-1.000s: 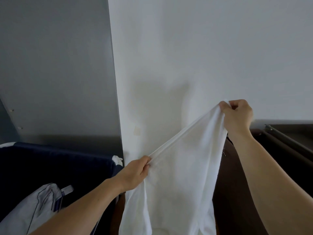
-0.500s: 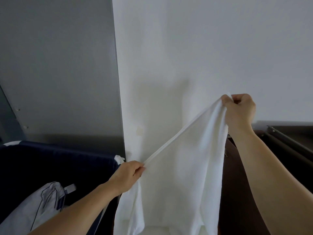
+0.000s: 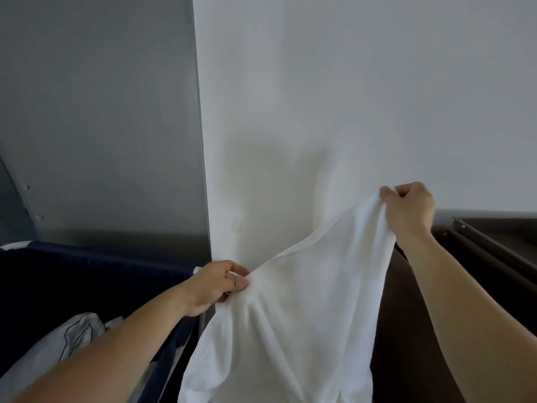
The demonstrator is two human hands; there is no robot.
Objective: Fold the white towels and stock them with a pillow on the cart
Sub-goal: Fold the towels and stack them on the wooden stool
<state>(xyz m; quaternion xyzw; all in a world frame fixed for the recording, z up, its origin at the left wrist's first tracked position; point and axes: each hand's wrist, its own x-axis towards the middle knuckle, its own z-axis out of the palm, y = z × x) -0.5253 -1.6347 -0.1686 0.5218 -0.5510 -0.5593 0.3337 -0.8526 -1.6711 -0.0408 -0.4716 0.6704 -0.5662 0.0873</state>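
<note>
White wall (image 3: 363,97) is filling the view; grey panel (image 3: 98,112) is sitting left of it. Towel (image 3: 305,315) is hanging in front of the wall. Right hand (image 3: 409,210) is pinching its top corner, fingers curled tight. Left hand (image 3: 216,286) is bunching its edge lower down, fingers pressed together. Dark blue bin (image 3: 72,274) is standing below the panel, brown furniture (image 3: 436,286) right of the towel.
</note>
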